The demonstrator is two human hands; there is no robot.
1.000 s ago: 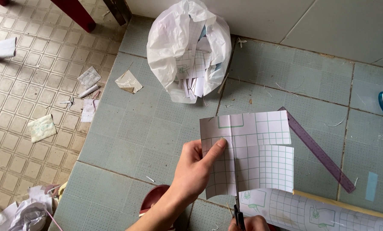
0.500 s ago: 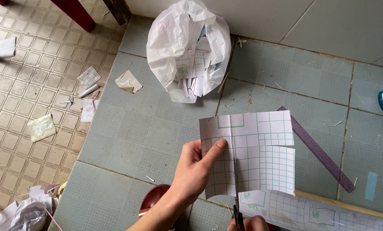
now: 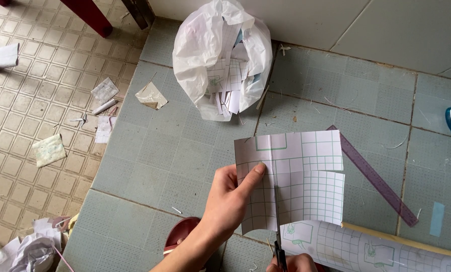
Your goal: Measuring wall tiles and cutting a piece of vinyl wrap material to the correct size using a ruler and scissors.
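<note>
Head view shows a grey-green tiled floor [image 3: 149, 166] with a white plastic bag stuffed with paper scraps [image 3: 220, 55] near the wall. Closer in, the white green-gridded paper sheet [image 3: 306, 176] hangs above the tiles, pinched at its left edge between the left hand's [image 3: 230, 201] thumb and fingers. Over the last second the sheet barely shifts, while the thin scissor blades [image 3: 277, 216] have crept slightly higher up its middle, so the slit is lengthening. The right hand [image 3: 293, 263], mostly out of frame, is closed around the scissor handles.

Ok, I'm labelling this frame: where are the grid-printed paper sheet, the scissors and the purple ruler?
grid-printed paper sheet [image 3: 306, 171]: head view, right half.
scissors [image 3: 277, 221]: head view, blade in the cut.
purple ruler [image 3: 374, 176]: head view, mid-strip.
</note>
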